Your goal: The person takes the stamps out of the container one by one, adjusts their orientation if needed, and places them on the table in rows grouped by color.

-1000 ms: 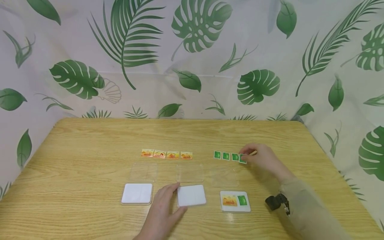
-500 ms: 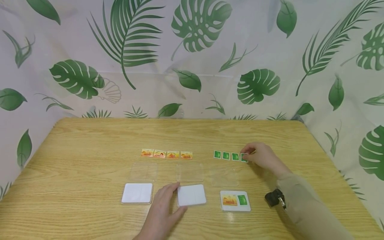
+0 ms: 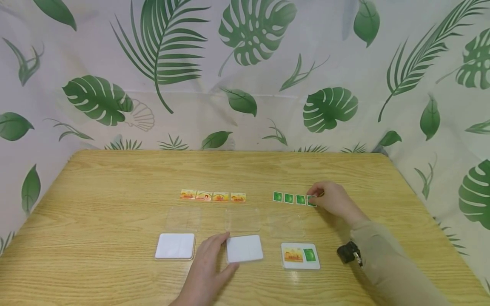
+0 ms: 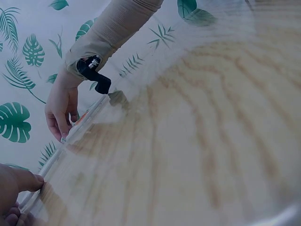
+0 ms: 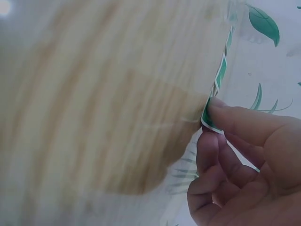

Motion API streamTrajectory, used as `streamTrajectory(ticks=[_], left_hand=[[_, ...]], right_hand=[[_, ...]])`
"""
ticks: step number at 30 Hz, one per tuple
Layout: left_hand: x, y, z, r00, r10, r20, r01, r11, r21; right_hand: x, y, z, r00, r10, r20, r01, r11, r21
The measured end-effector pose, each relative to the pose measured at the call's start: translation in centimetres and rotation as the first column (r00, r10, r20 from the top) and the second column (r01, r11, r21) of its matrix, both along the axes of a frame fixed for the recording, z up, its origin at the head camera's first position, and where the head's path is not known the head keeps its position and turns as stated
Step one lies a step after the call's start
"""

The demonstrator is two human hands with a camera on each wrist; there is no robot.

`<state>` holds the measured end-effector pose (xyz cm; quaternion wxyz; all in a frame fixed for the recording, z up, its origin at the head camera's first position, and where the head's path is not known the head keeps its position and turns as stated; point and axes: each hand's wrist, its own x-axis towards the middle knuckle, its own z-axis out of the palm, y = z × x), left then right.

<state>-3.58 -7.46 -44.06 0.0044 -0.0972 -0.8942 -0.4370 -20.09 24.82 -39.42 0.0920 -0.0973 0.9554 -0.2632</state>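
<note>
My right hand (image 3: 334,201) pinches the rightmost green stamp (image 5: 205,117) between thumb and fingertips, at the end of a row of green stamps (image 3: 289,198) with white borders. In the right wrist view the thumb lies over the stamp's face and the other fingers curl under. My left hand (image 3: 208,265) holds the middle flat case with a white insert (image 3: 245,249), fingers at its upper left corner and thumb at its lower edge. The left wrist view shows that thumb (image 4: 29,181) at the case's edge.
Left of the green row lie several orange-yellow stamps (image 3: 220,196). Clear plastic lids (image 3: 242,219) lie below both rows. Another white case (image 3: 175,246) sits left of my left hand; a third case (image 3: 300,265), at right, carries one orange and one green stamp.
My right hand has moved slightly right and back with the end green stamp, which now sits nearly in line with the row. The left hand has stayed still.
</note>
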Motion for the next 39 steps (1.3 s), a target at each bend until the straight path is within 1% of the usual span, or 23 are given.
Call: streamTrajectory(ticks=[8, 20, 39], left_hand=[[0.01, 0.02, -0.05, 1.000, 0.001, -0.002, -0.001, 1.000, 0.002], [-0.05, 0.03, -0.13, 1.000, 0.005, -0.009, -0.005, 1.000, -0.004], [-0.02, 0.06, -0.19, 1.000, 0.007, 0.002, -0.007, 1.000, 0.005]], right_hand=[[-0.04, 0.11, -0.24, 1.000, 0.004, -0.023, -0.003, 1.000, 0.013], [0.07, 0.24, -0.16, 0.999, 0.021, -0.032, -0.022, 1.000, -0.021], [0.03, 0.60, -0.46, 0.998, 0.030, -0.048, -0.031, 1.000, -0.006]])
